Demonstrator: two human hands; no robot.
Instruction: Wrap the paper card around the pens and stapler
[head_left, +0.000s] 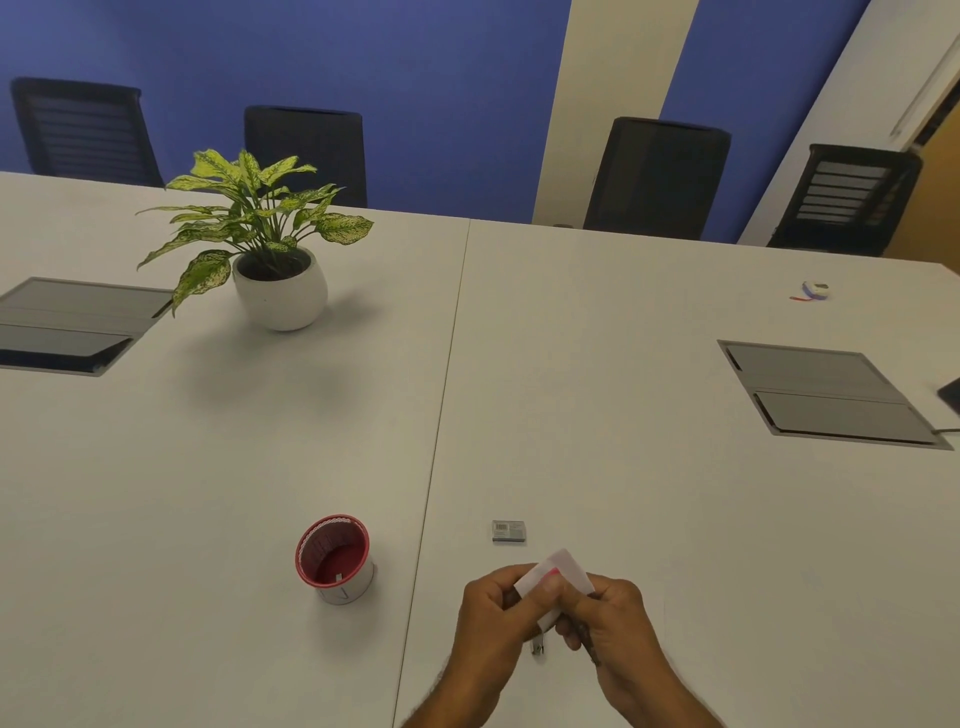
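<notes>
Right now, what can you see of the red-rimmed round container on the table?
The red-rimmed container is a short open cylinder with a pale grey-white outer wall, a red rim edged with a thin white pattern, and a red inside. It looks like card or plastic. It stands upright on the white table, just left of the tabletop seam and left of both hands. Nothing touches it but the table.

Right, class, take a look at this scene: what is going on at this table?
A person holds a small folded white paper with a red mark in both hands: left hand and right hand pinch it above the white table. A small grey barcoded box lies just beyond. A red-lined round cup stands to the left.
</notes>
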